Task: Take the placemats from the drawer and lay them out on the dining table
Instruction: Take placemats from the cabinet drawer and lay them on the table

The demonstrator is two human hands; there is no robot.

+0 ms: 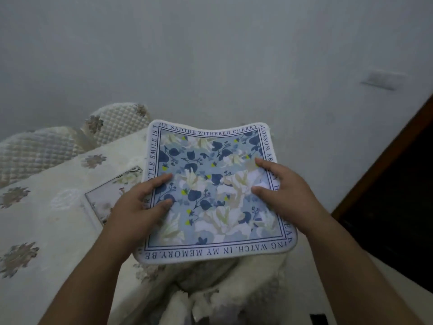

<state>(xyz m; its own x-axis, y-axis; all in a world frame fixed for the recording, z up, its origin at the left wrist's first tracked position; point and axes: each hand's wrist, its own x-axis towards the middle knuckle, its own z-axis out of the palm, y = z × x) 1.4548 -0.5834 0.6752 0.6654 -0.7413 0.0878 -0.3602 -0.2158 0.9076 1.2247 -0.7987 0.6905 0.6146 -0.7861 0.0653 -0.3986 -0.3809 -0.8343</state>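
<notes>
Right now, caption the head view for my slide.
Both hands hold a blue floral square placemat above the cream tablecloth.

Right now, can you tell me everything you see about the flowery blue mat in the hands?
The blue placemat is square with rounded corners. It looks like soft cloth. White flowers and dark blue leaves cover a pale blue middle, and a white border carries printed words. It is held nearly flat, sagging slightly, with the left hand gripping its left edge and the right hand its right edge. It hangs over the corner of the table, partly hiding another mat lying there.
</notes>
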